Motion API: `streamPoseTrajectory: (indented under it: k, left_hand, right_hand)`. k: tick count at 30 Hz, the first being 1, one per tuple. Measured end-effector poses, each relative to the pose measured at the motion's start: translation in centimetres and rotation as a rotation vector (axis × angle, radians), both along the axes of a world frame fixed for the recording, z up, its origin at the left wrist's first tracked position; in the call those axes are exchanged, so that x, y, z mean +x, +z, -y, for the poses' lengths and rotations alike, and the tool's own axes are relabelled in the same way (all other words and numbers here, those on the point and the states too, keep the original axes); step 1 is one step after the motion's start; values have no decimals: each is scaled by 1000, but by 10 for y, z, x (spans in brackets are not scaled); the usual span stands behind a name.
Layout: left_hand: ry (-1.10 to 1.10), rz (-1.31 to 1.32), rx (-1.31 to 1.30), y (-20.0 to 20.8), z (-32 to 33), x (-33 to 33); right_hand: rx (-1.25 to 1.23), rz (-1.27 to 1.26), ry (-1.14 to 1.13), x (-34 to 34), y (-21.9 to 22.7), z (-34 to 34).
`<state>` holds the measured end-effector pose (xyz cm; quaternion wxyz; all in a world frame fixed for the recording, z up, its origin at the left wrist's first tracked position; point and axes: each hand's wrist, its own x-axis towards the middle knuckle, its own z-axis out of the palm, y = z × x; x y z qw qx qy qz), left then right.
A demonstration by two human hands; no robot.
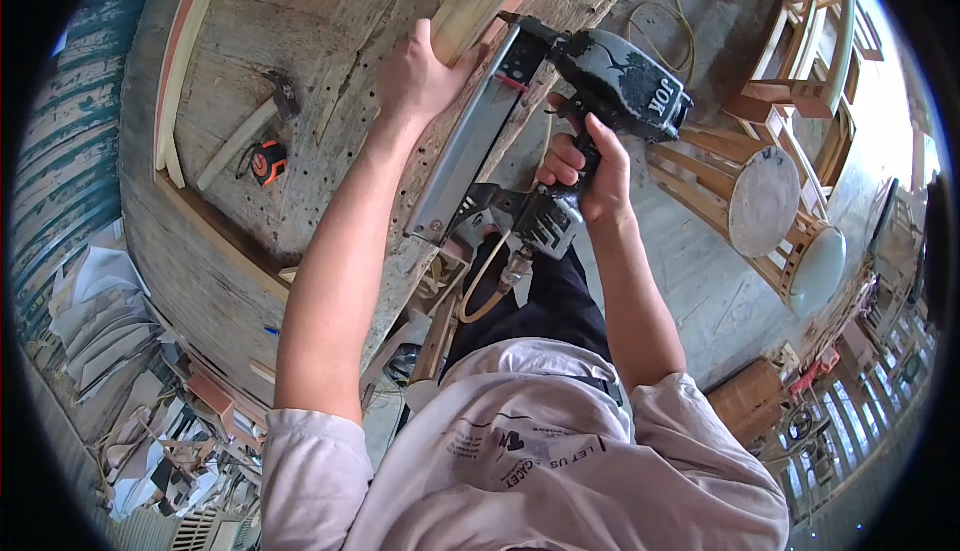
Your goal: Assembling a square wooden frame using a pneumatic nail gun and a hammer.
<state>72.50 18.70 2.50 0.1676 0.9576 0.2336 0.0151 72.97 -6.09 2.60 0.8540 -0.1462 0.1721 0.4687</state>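
Observation:
My right hand [607,176] is wrapped round the handle of a black and grey air nail gun [622,79]. The gun's long silver magazine [455,156] slants down to the left, and its nose touches or nearly touches a pale wooden rail [472,6] at the bench edge. My left hand [425,79] grips that rail just left of the nose, thumb up and fingers partly hidden behind the wood. From the bottom of the gun's handle a yellowish air hose [478,301] curves down.
On the worn wooden bench [330,36] lie a claw hammer [245,136] and an orange and black tape measure [268,163]. A curved wooden piece [182,71] lies along its left side. To the right stand stools [765,201] and chair frames [800,96]. Scraps [110,331] pile up at lower left.

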Motion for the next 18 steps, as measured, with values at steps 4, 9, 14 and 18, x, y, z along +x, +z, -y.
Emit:
streamPoseTrajectory:
  k: [4,9,14,18]
  left_hand:
    - [-29,62,-16,-11,-7,-74]
    - [106,-118,50,-24,-23,-125]
    - [87,-151,29,-21,-25,-124]
    - [86,-209,12,-17,-23,-121]
  right_hand:
    - [19,20,-20,-11,-5,3]
    - [-6,19,-20,-23,-3,-4]
    - [18,-7,-51,-35,-8,-3]
    - [6,-28,-18,-54,-6,-14]
